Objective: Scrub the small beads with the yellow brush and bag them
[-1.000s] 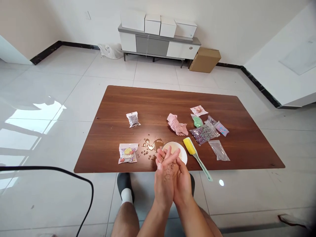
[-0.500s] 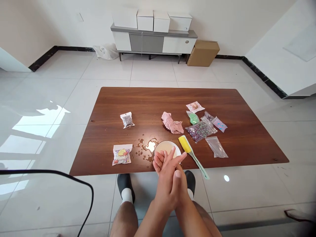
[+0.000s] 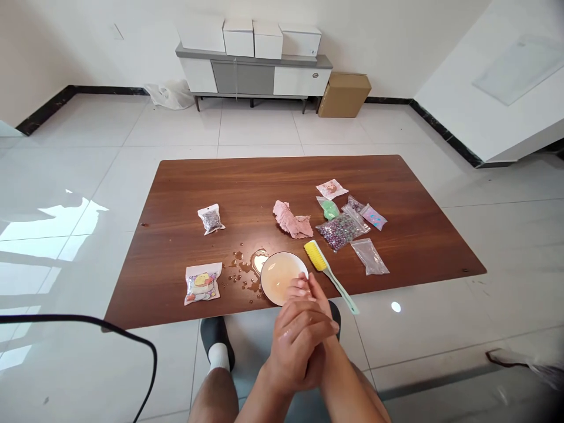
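The left hand (image 3: 297, 343) is curled over the right hand (image 3: 311, 294), whose fingers stretch out straight, and both look wet and hold no object. The right fingertips hang just beside the rim of a white plate (image 3: 263, 281) of pale liquid, which sits near the near edge of a wooden table (image 3: 247, 182), with a yellow scrubbing brush (image 3: 328, 270) just to its right and a brown spill (image 3: 240, 264) and a printed pouch (image 3: 202, 283) to its left.
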`<state>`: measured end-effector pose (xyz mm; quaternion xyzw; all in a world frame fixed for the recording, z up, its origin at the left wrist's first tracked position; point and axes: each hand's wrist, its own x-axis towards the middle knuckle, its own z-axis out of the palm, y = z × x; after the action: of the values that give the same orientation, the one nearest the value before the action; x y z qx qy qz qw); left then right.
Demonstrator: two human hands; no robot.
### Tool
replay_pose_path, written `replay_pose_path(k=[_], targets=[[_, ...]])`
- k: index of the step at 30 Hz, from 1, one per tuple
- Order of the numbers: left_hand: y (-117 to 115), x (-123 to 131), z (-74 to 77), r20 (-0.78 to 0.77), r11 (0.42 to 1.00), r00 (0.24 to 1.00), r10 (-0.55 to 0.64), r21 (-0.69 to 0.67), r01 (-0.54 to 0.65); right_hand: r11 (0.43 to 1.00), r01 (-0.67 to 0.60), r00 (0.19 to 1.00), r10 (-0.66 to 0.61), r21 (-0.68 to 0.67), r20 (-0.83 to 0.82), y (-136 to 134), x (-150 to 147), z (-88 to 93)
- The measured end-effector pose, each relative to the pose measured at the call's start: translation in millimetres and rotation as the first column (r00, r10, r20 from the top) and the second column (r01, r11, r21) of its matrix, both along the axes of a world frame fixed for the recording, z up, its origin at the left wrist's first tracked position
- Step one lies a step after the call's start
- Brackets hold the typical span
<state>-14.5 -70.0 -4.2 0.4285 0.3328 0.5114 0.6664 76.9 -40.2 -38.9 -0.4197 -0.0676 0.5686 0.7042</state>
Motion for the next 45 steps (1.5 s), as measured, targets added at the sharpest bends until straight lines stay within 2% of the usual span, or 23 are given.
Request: replay_pose_path(k=[3,5,7,9,11,13,15,18,22,24,26,29,31,35,38,40,42,45], targets=[[0.1,9.4,-4.8,0.011,0.987,0.987,0.159,0.004,-0.159,0.998,-0.056,0.993,0.056,-0.004,-0.099,7.2,41.0,7.4],[5.4,25.1,-7.2,-0.030,0.964,0.964,0.262,-0.031,-0.263,1.000,-0.013,0.991,0.015,0.011,-0.130,6.2,67.7,13.6],[13.8,48.4,-9.7,-0.118,0.960,0.958,0.261,-0.071,-0.270,0.997,0.072,0.989,-0.066,0.038,-0.131,2.8,94.1,19.2],[24.5,76.6,-13.1,-0.199,0.975,0.965,0.168,-0.110,-0.192,0.982,0.174,0.980,-0.165,0.075,-0.115,-1.9,118.6,22.9],[37.4,106.5,-18.4,-0.330,0.995,0.943,0.028,-0.083,-0.059,0.959,0.260,0.964,-0.251,0.108,-0.090,-7.5,138.9,24.0],[52.6,135.7,-25.8,-0.481,0.997,0.873,-0.075,-0.041,0.063,0.940,0.317,0.948,-0.311,0.127,-0.064,-13.4,154.0,22.2],[68.9,162.7,-34.8,-0.553,0.993,0.825,-0.117,-0.052,0.107,0.927,0.350,0.937,-0.348,0.133,-0.041,-18.6,165.2,18.6],[89.9,195.2,-48.3,-0.678,0.979,0.708,-0.200,-0.107,0.174,0.914,0.383,0.923,-0.384,0.131,-0.018,-23.5,178.2,12.1],[100.8,219.6,-61.0,-0.805,0.950,0.532,-0.262,-0.117,0.290,0.899,0.422,0.906,-0.423,0.114,-0.014,-25.0,188.6,4.8],[100.8,224.7,-64.0,-0.843,0.943,0.482,-0.239,-0.082,0.323,0.898,0.429,0.903,-0.430,0.099,-0.016,-24.8,189.5,2.7],[100.7,225.4,-63.5,-0.862,0.938,0.464,-0.203,-0.035,0.345,0.898,0.432,0.902,-0.432,0.087,-0.014,-24.5,188.6,2.8],[101.4,214.2,-54.5,-0.864,0.936,0.485,-0.136,0.048,0.347,0.889,0.449,0.893,-0.450,0.090,-0.007,-23.5,185.1,8.5],[99.8,194.2,-43.9,-0.855,0.942,0.512,-0.089,0.095,0.322,0.883,0.457,0.888,-0.459,0.103,-0.005,-21.6,180.9,15.6],[83.7,121.9,-20.9,-0.846,0.970,0.534,-0.012,0.120,0.211,0.916,0.388,0.922,-0.387,0.107,-0.025,-12.4,163.0,31.1],[65.5,56.4,-10.9,-0.800,0.993,0.594,0.084,0.114,0.014,0.978,0.203,0.979,-0.200,0.054,-0.043,-2.2,139.0,36.8],[56.3,18.3,-9.2,-0.784,0.974,0.583,0.212,0.216,-0.064,1.000,0.024,0.999,-0.023,0.004,-0.040,4.6,118.3,35.9],[51.7,-11.4,-10.0,-0.746,0.939,0.582,0.324,0.326,-0.105,0.985,-0.167,0.986,0.166,-0.047,-0.020,10.4,95.0,32.0],[51.0,-40.6,-11.5,-0.689,0.882,0.588,0.424,0.462,-0.094,0.896,-0.428,0.902,0.433,-0.120,0.012,15.7,61.0,24.7]])
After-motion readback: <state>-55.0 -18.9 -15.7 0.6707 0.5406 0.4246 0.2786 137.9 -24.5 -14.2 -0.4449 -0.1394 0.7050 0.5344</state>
